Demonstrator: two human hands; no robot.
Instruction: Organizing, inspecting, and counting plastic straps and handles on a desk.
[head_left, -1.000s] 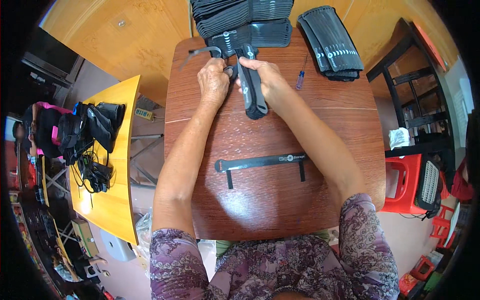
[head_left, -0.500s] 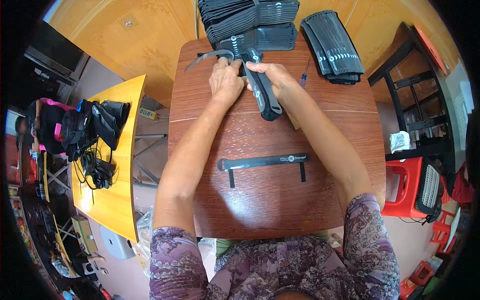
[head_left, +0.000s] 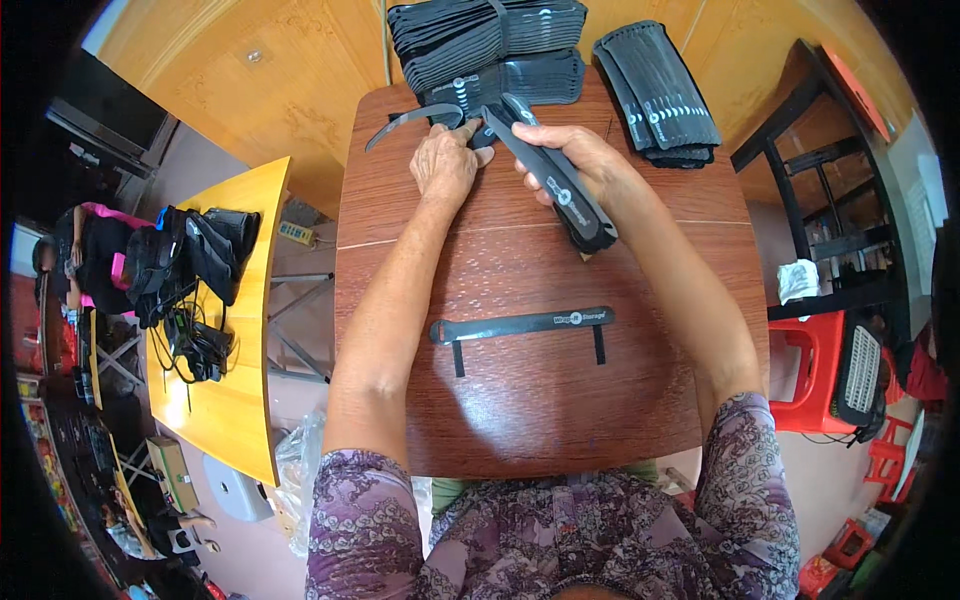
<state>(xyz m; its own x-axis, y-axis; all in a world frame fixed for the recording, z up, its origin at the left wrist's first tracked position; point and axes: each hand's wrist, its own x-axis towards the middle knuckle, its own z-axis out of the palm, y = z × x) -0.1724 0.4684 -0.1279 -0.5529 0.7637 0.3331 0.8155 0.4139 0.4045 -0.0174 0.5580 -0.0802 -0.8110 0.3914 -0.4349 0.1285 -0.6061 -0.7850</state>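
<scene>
My right hand point(head_left: 585, 160) is closed round a bundle of black hook-and-loop straps point(head_left: 575, 205), its near end slanting to the right above the table. My left hand point(head_left: 445, 168) lies to the left of it, fingers bent down at the far part of the table. A thin grey strap point(head_left: 400, 118) curls out leftward from beside those fingers; what they pinch is partly hidden. Nearer me, a single black strap point(head_left: 520, 325) lies crosswise on the brown table point(head_left: 530, 410), with two short black strips point(head_left: 459, 358) below it.
A tall stack of banded straps point(head_left: 490, 50) stands at the table's far edge, another pile point(head_left: 660, 100) to its right. On the left is a yellow table point(head_left: 235, 400) with black bags and cables; a red stool point(head_left: 800, 375) stands at the right.
My right hand has moved right, swinging the bundle's near end rightward. My left hand stays almost in place beside the curled grey strap. The view has shifted slightly.
</scene>
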